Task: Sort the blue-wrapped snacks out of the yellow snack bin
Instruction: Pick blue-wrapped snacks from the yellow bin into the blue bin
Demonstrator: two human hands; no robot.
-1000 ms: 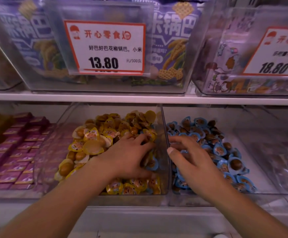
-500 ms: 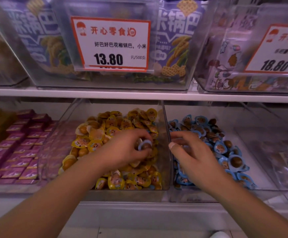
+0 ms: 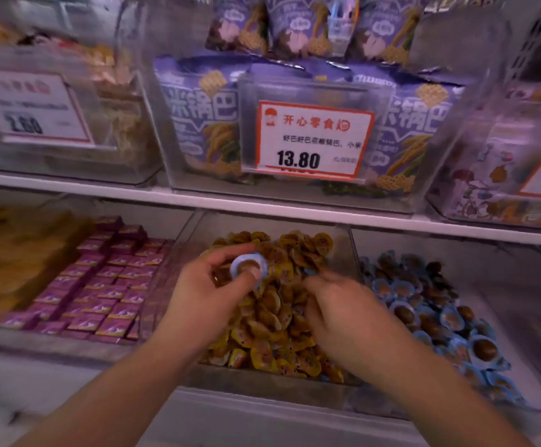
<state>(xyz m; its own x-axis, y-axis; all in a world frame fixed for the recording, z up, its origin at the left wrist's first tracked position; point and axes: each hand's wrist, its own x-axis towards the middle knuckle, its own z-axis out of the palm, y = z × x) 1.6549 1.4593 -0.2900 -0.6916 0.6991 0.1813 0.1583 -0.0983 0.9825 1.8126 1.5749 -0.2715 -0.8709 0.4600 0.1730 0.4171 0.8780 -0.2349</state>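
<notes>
I have one blue-wrapped snack (image 3: pixel 248 268) pinched in my left hand (image 3: pixel 211 290), thumb on its face and fingers curled round its rim, lifted just above the heap in the yellow snack bin (image 3: pixel 179 253). My right hand (image 3: pixel 340 309) lies over the right part of the same heap with its fingers bent down into the yellow-wrapped snacks (image 3: pixel 272 321); the blur keeps me from telling whether it has hold of anything.

The bin sits on the lower shelf (image 3: pixel 262 401), and the bin of blue snacks (image 3: pixel 437 314) stands just beside it on the right, sharing a clear wall.

By my reading the sorting is partway: this piece is out of the heap but not yet across the divider. I can make out a fleck or two of blue among the yellow near my right fingers and at the bin's front edge, so I judge more strays remain. How many lie buried I cannot say.
</notes>
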